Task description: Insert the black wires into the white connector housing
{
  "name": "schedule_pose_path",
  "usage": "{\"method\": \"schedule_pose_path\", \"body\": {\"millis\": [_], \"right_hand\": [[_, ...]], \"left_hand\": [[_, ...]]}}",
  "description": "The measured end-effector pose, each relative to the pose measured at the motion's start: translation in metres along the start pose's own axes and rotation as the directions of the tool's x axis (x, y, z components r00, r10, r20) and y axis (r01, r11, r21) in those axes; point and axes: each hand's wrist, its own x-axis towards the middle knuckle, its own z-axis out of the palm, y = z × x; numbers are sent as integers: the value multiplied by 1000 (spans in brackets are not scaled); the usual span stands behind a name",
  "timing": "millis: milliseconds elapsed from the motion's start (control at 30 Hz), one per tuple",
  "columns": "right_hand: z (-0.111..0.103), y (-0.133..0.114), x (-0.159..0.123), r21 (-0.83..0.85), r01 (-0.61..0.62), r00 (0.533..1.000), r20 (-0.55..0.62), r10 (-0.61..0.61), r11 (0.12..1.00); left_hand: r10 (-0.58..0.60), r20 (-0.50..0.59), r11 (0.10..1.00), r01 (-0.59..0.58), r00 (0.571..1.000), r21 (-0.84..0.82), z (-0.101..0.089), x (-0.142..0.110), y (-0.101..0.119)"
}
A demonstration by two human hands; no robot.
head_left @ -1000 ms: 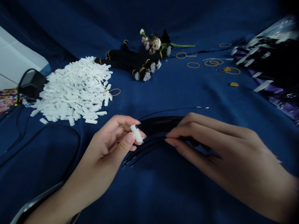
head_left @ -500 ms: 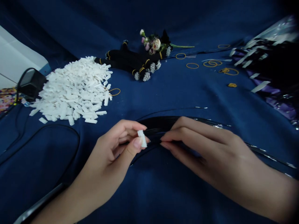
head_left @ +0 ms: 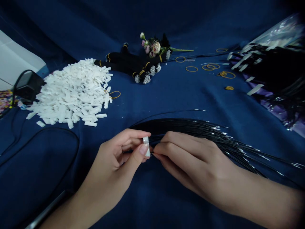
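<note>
Head view on my screen, left hand (head_left: 111, 156) pinching a white plastic connector (head_left: 146, 146), right hand (head_left: 190, 156) pinching thin black wires (head_left: 190, 127) just beside it, blue cloth (head_left: 166, 203) below

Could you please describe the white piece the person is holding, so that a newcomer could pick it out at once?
On the blue cloth, find the heap of white plastic connector housings, then look to its lower right. Pinched in the left hand is a single white housing, the only one held, beside the thin black wires in the right hand.
</note>
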Motion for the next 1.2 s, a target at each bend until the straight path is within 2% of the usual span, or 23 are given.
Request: {"method": "schedule_pose_path", "body": {"millis": [67,133,200,233,400,533,633,700,833,967,1200], "right_hand": [[-2,-1,0,-17,0,1000,-20,-1,1000],[-5,-2,-1,-107,10,996,-82,-19,994],[-6,-4,-1,-203,52,985,-152,-84,978],[-5,-5,-2,-221,80,982,-150,-115,972],[17,-1,-1,-168,134,990,68,-124,977],[30,3,0,-258,134,983,153,-97,957],[27,2,-2,-268,141,979,182,-93,953],[21,2,-4,-214,92,985,162,-57,973],[6,3,-6,-55,-96,994,52,99,994],[-4,4,-6,-16,-117,992,-58,116,993],[-4,6,-10,-61,-112,988,-115,105,992]], "left_hand": [[8,-6,1000,-8,1000,3,0,1,1],[24,-15,1000,-24,1000,-13,-1,3,2],[41,-23,999,-42,999,-32,-4,6,2],[50,-28,998,-51,998,-35,-6,8,2],[104,-40,995,-103,994,16,-18,18,-1],[77,14,996,-77,997,40,-20,20,-3],[36,35,998,-38,999,41,-18,19,-3],[10,34,1000,-11,999,27,-18,18,-3],[-31,42,998,33,999,-44,-19,20,-2],[-51,80,992,60,995,-112,-22,20,-5],[-46,97,991,58,994,-124,-22,18,-8]]}}
